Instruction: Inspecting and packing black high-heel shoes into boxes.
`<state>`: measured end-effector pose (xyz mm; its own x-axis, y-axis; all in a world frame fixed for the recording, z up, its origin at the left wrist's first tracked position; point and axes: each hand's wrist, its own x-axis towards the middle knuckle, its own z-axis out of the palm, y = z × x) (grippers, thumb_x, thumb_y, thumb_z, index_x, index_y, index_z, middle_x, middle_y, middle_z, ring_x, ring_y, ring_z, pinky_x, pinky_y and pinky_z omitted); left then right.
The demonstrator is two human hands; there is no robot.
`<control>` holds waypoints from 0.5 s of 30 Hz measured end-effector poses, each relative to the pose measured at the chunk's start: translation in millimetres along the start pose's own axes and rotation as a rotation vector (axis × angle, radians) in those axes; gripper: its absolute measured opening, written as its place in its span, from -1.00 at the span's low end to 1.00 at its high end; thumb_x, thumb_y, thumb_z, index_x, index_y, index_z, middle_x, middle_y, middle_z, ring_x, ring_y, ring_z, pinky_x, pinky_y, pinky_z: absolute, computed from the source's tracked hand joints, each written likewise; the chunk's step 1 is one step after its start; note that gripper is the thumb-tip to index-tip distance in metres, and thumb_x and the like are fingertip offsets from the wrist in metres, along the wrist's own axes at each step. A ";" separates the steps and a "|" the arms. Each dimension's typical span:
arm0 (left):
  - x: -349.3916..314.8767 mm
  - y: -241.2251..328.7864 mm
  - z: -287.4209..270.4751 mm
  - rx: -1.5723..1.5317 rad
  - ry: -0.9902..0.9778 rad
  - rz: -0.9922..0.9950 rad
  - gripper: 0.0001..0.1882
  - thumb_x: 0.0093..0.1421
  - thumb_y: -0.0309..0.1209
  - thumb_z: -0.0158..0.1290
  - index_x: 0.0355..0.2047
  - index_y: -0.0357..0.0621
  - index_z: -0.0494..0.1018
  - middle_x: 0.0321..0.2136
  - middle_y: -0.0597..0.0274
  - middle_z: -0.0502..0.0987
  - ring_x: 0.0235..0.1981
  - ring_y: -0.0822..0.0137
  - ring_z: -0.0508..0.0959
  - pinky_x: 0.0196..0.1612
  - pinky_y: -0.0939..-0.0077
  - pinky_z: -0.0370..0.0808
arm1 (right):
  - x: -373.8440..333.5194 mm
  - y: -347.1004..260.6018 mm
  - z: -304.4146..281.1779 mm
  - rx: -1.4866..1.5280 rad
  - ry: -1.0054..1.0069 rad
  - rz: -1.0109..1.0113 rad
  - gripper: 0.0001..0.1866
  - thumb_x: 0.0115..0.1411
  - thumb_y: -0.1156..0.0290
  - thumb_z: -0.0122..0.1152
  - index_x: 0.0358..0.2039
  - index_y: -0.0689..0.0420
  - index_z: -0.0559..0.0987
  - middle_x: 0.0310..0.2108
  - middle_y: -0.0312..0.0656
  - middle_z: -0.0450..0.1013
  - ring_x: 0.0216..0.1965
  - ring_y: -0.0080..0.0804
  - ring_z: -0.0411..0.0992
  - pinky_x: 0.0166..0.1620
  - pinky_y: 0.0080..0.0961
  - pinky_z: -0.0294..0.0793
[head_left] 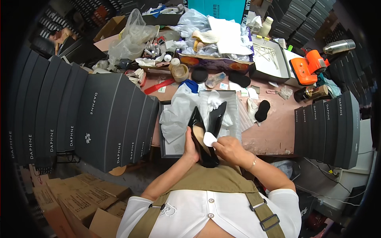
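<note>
My left hand [191,147] grips a black, glossy pointed shoe [197,137] by its side, toe pointing away from me, its beige insole facing up. In my right hand [230,150], a small white oval pad [209,139] is pinched between thumb and fingers, held over the shoe's opening. Just beyond, a second black shoe [217,118] lies in an open shoebox [235,99] lined with white tissue paper [178,113]. The box sits on the pinkish table right in front of me.
Stacked dark grey shoeboxes [104,115] stand at the left, with more boxes [344,131] at the right. An orange tool [305,68], a red comb [159,85] and a cluttered carton [214,62] lie farther back. Brown cartons [81,198] are on the floor at lower left.
</note>
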<state>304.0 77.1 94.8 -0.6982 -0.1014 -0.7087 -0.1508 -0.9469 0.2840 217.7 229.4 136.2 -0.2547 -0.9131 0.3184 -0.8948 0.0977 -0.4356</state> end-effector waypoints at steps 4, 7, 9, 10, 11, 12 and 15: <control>17.8 1.1 -31.8 -0.001 0.000 -0.071 -0.16 0.07 0.43 -0.28 -0.14 -0.15 0.38 -0.43 0.03 0.48 -0.38 0.06 0.52 -0.29 0.11 0.52 | 10.6 43.4 -14.2 -0.387 0.120 0.354 -0.63 -0.03 0.46 0.24 -0.15 0.11 0.46 -0.31 -0.13 0.45 -0.28 -0.20 0.42 -0.27 -0.31 0.34; 14.3 2.0 -20.1 0.067 -0.018 -0.015 -0.14 0.09 0.42 -0.28 0.00 -0.12 0.34 -0.20 0.00 0.48 -0.16 0.06 0.50 -0.07 0.12 0.46 | 21.4 20.6 -4.7 0.251 -0.161 0.372 -0.65 0.15 0.30 0.11 -0.09 0.19 0.40 -0.11 -0.07 0.40 -0.12 -0.08 0.36 -0.04 -0.15 0.24; 0.3 6.2 -0.5 0.100 -0.030 -0.054 -0.15 0.13 0.39 -0.28 0.08 -0.10 0.30 0.01 0.04 0.40 0.03 0.09 0.40 0.10 0.16 0.35 | 20.8 -0.4 16.2 0.638 -0.226 0.399 -0.60 0.26 0.18 -0.06 -0.04 0.22 0.33 -0.06 -0.03 0.34 -0.02 -0.02 0.29 0.09 0.04 0.13; 2.7 4.3 -1.8 0.129 0.005 -0.054 -0.14 0.12 0.40 -0.27 0.09 -0.09 0.29 0.06 0.08 0.36 0.09 0.13 0.36 0.11 0.19 0.33 | 20.2 -3.8 37.8 0.676 -0.121 0.366 -0.56 0.30 0.11 -0.15 -0.03 0.22 0.30 -0.06 -0.01 0.31 0.01 -0.01 0.25 0.14 0.11 0.07; 3.7 -2.0 -2.4 0.148 -0.016 -0.018 -0.16 0.14 0.38 -0.29 0.11 -0.08 0.26 0.09 0.08 0.33 0.12 0.16 0.34 0.13 0.22 0.32 | 27.3 9.9 54.9 0.626 -0.189 0.400 -0.53 0.32 0.05 -0.25 -0.01 0.21 0.29 -0.08 0.00 0.29 0.03 -0.02 0.23 0.16 0.16 0.00; 6.5 -9.7 -2.3 0.164 -0.041 0.014 -0.18 0.17 0.35 -0.31 0.13 -0.08 0.23 0.11 0.09 0.31 0.14 0.19 0.31 0.15 0.24 0.31 | 34.3 25.9 69.5 0.572 -0.257 0.439 -0.48 0.34 -0.01 -0.35 0.01 0.19 0.28 -0.09 0.02 0.27 0.06 -0.04 0.20 0.18 0.21 -0.08; 29.3 -8.1 -25.9 0.071 -0.015 0.159 -0.24 0.26 0.26 -0.41 0.20 -0.09 0.11 0.14 0.13 0.25 0.17 0.24 0.28 0.20 0.28 0.28 | 63.5 30.8 100.7 0.422 -0.322 0.326 -0.50 0.36 -0.01 -0.44 0.02 0.10 0.28 -0.19 -0.02 0.28 0.02 -0.07 0.21 0.18 0.25 -0.13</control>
<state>302.9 73.8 55.0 -0.7276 -0.2427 -0.6416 -0.0866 -0.8954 0.4369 210.9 134.6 58.3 -0.3081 -0.9426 -0.1287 -0.5507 0.2870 -0.7838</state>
